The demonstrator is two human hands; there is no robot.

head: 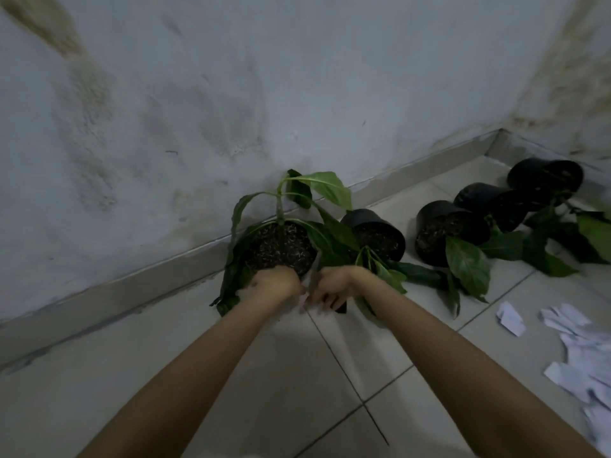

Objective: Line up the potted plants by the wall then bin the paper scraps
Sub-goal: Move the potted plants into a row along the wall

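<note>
The stained white wall (pixel 198 94) filled most of what I saw, meeting the pale tiled floor (pixel 165 375) along a grey skirting strip (pixel 132 285), with a corner off to my right. No brand, label or writing could be read on anything in front of me.

Both my forearms reached forward to one upright potted plant (pixel 281 246) standing just beside the skirting, its black pot full of dark speckled soil and its broad green leaves drooping around the rim. My left hand (pixel 276 282) was closed on the near left side of that pot, and my right hand (pixel 334 287) gripped its near right side, fingers curled down around the wall; both were a little blurred.

To the right, four more black pots lay tipped on their sides in a loose row toward the corner: the nearest pot (pixel 377 233) touching my plant's leaves, then a second pot (pixel 439 233), a third pot (pixel 489 203) and a fourth pot (pixel 545 178), leaves sprawled over the tiles.

White paper scraps (pixel 582 352) lay scattered on the floor at the far right, well apart from the pots
</note>
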